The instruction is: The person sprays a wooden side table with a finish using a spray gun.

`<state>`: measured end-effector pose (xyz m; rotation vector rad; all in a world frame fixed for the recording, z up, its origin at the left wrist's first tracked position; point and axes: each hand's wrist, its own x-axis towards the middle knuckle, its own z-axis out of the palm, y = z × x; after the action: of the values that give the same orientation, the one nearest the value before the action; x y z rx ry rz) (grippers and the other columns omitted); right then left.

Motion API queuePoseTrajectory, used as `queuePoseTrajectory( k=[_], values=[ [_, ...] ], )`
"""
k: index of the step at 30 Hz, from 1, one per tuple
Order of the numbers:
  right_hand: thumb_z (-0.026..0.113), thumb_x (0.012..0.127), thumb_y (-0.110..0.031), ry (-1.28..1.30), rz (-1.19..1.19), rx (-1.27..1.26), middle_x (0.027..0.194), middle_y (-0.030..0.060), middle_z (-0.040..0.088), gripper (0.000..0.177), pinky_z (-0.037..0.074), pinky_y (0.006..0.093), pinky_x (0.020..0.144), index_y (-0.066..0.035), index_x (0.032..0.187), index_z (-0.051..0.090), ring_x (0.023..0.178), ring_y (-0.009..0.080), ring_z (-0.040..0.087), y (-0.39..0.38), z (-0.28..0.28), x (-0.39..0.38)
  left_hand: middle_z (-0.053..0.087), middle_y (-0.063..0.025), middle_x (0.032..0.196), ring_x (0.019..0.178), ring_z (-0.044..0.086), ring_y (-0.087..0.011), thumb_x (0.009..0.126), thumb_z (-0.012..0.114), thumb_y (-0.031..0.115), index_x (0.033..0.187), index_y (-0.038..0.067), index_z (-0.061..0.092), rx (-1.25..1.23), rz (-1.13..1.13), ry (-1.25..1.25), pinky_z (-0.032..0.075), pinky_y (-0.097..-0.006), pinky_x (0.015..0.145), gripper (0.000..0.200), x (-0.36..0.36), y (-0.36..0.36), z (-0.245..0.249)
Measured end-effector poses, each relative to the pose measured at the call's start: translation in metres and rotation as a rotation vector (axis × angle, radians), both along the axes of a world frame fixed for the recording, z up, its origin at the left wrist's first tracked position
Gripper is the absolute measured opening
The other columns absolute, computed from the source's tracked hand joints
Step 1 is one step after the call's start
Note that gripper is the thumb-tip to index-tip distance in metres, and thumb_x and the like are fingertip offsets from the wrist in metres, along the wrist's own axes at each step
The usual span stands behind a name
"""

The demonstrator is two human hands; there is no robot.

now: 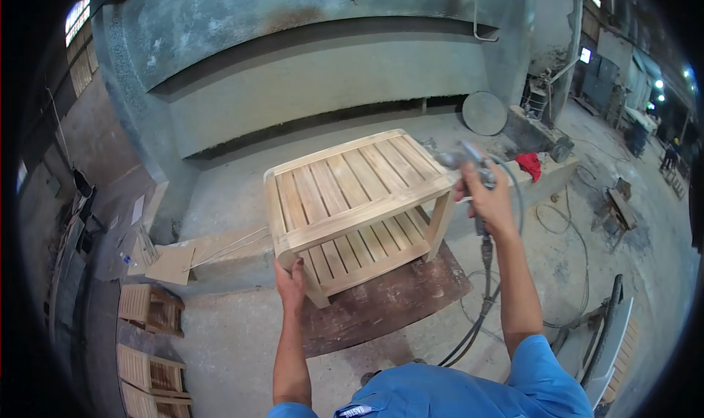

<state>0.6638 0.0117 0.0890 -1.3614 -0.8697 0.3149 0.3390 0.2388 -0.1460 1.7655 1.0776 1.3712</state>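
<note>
A pale slatted wooden table (352, 180) with a lower slatted shelf (367, 248) stands on a brown board (389, 301). My left hand (290, 282) is wrapped round the table's near left corner, below the top. To the right of the tabletop, my right hand (485, 198) is closed round a spray gun (473, 158) with hoses hanging from it. The gun's front is blurred and points left, near the table's right corner.
Black hoses (480, 319) run down beside my right arm. A red cloth (528, 166) lies on the low ledge at the right, near a round disc (484, 113). Wooden stools (150, 309) stand at the lower left. A grey booth wall (330, 88) rises behind the table.
</note>
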Motion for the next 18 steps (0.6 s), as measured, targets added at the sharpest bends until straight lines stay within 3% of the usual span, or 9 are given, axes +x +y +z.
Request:
queuePoseTrajectory(
  k=[2, 5, 10, 11, 13, 14, 18],
  values=[
    [0.064, 0.098, -0.035, -0.032, -0.244, -0.024, 0.074, 0.0016, 0.06, 0.053, 0.04, 0.0213, 0.043, -0.008, 0.142, 0.051, 0.06, 0.0069, 0.057, -0.023, -0.003, 0.017, 0.065, -0.0185, 0.111, 0.102, 0.062, -0.0292, 0.094, 0.066, 0.024, 0.127, 0.0, 0.049, 0.012, -0.021, 0.013, 0.047, -0.0378, 0.091, 0.044, -0.002, 0.004, -0.002],
    [0.065, 0.097, -0.034, -0.037, -0.244, -0.027, 0.074, 0.001, 0.059, 0.053, 0.04, 0.021, 0.043, -0.007, 0.141, 0.053, 0.06, 0.0069, 0.056, -0.038, -0.009, 0.014, 0.065, -0.0178, 0.111, 0.102, 0.062, -0.0276, 0.094, 0.067, 0.025, 0.126, 0.0, 0.049, -0.045, -0.014, 0.014, 0.047, -0.037, 0.091, 0.045, -0.004, 0.009, -0.009],
    [0.062, 0.097, -0.014, 0.038, 0.313, 0.028, 0.089, 0.0026, 0.064, 0.048, 0.051, 0.0234, 0.06, -0.006, 0.143, 0.051, 0.071, 0.0073, 0.059, -0.038, -0.001, -0.06, 0.064, -0.0173, 0.11, 0.102, 0.061, -0.0265, 0.095, 0.064, 0.022, 0.124, 0.0, 0.051, 0.018, 0.007, 0.047, 0.046, -0.0359, 0.092, 0.039, -0.006, -0.001, 0.008],
    [0.062, 0.097, -0.014, 0.045, 0.303, 0.033, 0.089, 0.0026, 0.064, 0.048, 0.051, 0.0234, 0.06, -0.006, 0.143, 0.051, 0.071, 0.0073, 0.059, -0.036, 0.002, -0.07, 0.064, -0.0171, 0.11, 0.102, 0.061, -0.0261, 0.096, 0.063, 0.02, 0.124, -0.001, 0.052, 0.033, 0.014, 0.07, 0.046, -0.0357, 0.092, 0.037, -0.002, -0.002, 0.009],
    [0.061, 0.098, -0.013, 0.099, 0.502, 0.014, 0.088, 0.0013, 0.064, 0.047, 0.052, 0.0233, 0.059, -0.006, 0.143, 0.051, 0.07, 0.0071, 0.059, -0.039, 0.004, -0.078, 0.064, -0.0168, 0.111, 0.102, 0.06, -0.0257, 0.096, 0.062, 0.019, 0.124, -0.001, 0.052, 0.022, -0.011, 0.092, 0.046, -0.0356, 0.092, 0.036, -0.008, 0.008, -0.003],
    [0.061, 0.098, -0.013, 0.105, 0.475, 0.011, 0.088, 0.0013, 0.064, 0.047, 0.052, 0.0233, 0.059, -0.006, 0.143, 0.051, 0.07, 0.0071, 0.059, -0.043, 0.0, -0.071, 0.064, -0.0165, 0.111, 0.102, 0.06, -0.0253, 0.096, 0.061, 0.018, 0.124, -0.001, 0.052, 0.007, -0.021, 0.106, 0.046, -0.0356, 0.092, 0.035, -0.011, 0.015, -0.012],
    [0.061, 0.098, -0.015, 0.033, -0.018, -0.001, 0.081, -0.0003, 0.062, 0.046, 0.05, 0.0223, 0.057, -0.01, 0.143, 0.052, 0.064, 0.0056, 0.057, -0.069, -0.017, -0.017, 0.063, -0.0157, 0.111, 0.102, 0.059, -0.0244, 0.095, 0.06, 0.015, 0.125, -0.001, 0.051, -0.028, -0.032, 0.026, 0.045, -0.0349, 0.093, 0.035, -0.006, 0.013, -0.01]
  ],
)
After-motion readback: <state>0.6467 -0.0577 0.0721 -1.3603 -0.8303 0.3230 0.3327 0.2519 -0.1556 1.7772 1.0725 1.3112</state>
